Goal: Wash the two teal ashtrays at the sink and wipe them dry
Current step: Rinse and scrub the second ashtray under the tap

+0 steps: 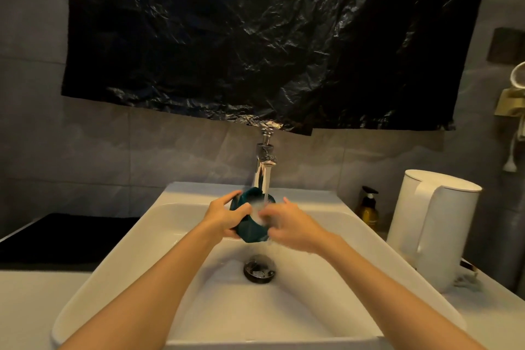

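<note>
Curls the fingers (230, 196) of the left hand (224, 219) round the teal ashtray (251, 233) and grips it by its left side, thumb laid across the near wall. Holds it tilted above the white sink (136, 250), clear of the basin floor, right beneath the chrome faucet (265, 173). Catches the thin stream of water (267, 189) straight in the hollow, white with froth or splash at that spot. Sets the right hand (292, 227) against the ashtray's right side, fingertips at or inside the wet hollow (too blurred to tell whether bent round the rim or only pressed to it). Sheds streaks of water from the ashtray's lower edge, above the dark round drain (259, 268), just nearer in the basin. Reaches in with both bare forearms from the lower corners of the view, converging on the ashtray over the middle of the sink.

Around the sink: a crumpled black plastic sheet (270, 37) on the grey tiled wall behind the faucet, lower edge just above the faucet's top. Left of the basin, a black mat (56, 236) flat on the pale counter (34, 307). Right of the basin, an amber pump bottle (368, 210) close to the wall and a white kettle (434, 224) upright just beside it, nearer the viewer, both well apart from the hands.
</note>
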Demonstrator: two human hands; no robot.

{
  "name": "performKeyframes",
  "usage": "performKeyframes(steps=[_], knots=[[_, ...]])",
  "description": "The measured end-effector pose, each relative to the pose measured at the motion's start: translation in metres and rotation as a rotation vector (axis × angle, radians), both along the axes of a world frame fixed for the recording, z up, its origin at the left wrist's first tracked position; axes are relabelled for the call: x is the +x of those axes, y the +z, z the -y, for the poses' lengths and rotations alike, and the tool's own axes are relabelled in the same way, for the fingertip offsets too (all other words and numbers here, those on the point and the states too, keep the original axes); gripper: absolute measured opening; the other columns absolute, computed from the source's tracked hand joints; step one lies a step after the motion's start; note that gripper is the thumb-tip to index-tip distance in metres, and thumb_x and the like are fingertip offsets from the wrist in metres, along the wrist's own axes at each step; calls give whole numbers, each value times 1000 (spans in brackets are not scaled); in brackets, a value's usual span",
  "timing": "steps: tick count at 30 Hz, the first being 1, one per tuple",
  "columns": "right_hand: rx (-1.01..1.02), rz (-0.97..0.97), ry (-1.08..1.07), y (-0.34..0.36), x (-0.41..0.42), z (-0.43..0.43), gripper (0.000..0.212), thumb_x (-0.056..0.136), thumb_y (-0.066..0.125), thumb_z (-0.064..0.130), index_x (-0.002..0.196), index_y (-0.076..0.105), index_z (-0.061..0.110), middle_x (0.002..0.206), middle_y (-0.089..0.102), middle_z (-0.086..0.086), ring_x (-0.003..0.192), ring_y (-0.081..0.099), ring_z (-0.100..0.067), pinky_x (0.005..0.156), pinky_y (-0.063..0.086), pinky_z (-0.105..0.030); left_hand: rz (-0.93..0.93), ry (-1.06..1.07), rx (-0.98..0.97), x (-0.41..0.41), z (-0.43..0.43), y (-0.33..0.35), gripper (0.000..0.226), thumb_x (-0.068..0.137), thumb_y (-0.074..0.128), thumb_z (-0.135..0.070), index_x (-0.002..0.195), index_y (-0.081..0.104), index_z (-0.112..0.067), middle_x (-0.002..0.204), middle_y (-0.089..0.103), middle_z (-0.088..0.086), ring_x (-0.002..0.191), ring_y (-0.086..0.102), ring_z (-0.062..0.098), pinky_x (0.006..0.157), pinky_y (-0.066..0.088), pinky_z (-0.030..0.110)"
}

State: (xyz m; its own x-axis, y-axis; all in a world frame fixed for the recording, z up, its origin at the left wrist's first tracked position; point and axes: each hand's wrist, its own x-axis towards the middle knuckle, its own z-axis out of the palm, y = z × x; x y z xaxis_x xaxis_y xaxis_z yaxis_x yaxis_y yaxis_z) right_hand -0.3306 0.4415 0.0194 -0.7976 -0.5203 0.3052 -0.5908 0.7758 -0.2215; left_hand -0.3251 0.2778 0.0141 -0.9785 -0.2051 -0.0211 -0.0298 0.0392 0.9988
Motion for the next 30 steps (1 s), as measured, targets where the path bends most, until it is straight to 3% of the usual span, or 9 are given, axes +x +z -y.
performKeyframes(steps=[2,8,11,14,18,20,22,25,30], knots=[[188,-24,50,-10,0,4,21,81,50,9,99,61,11,121,59,-7,115,51,-26,116,12,-45,-80,38,-175,-2,2,-3,52,82,70,-18,128,52,-34,120,55,8,103,58,31,73,59,41],[247,-146,97,-16,-2,-7,51,83,51,4,130,53,22,145,44,2,134,35,-20,119,11,-47,-308,150,-607,4,3,0,62,72,71,-28,128,49,-45,108,65,-5,94,59,17,81,55,32],[263,-187,126,-22,-3,-6,56,78,55,3,129,52,25,139,50,3,126,42,-24,115,22,-44,-411,175,-799,9,0,0,70,67,71,-27,129,48,-47,104,66,-8,91,58,18,76,53,30],[173,-111,165,-29,-2,-2,55,75,52,1,124,51,26,133,55,2,122,43,-27,93,47,-42,-439,190,-857,9,-1,-1,71,66,72,-27,129,47,-48,104,67,-9,91,59,19,76,53,31],[181,-79,148,-30,2,0,47,82,54,6,127,52,21,135,50,-4,125,40,-26,91,44,-35,-402,141,-745,5,3,-5,65,69,72,-26,127,49,-46,104,66,-8,90,58,15,78,54,31],[296,-243,87,-30,-3,-3,61,83,54,6,140,41,21,146,41,-3,138,29,-22,117,16,-44,-330,116,-596,1,6,-6,61,74,71,-23,127,50,-45,106,64,-4,92,60,17,82,55,36],[357,-313,42,-29,-4,0,61,84,55,7,142,39,18,146,43,-4,141,26,-21,119,-6,-46,-240,97,-425,-3,6,-7,56,80,69,-20,127,51,-42,108,62,0,94,60,21,81,57,41],[138,-108,69,-26,1,14,73,83,60,13,147,27,24,148,42,-2,141,26,-28,118,21,-42,-144,20,-213,-4,4,-6,44,86,66,-14,123,55,-35,116,56,6,101,58,29,70,60,42],[275,-329,91,-23,-14,4,79,79,66,24,148,27,22,150,39,0,140,30,-22,119,1,-35,-34,-96,-101,-4,-1,-5,42,91,60,-14,129,52,-30,125,53,14,104,60,35,63,59,39]])
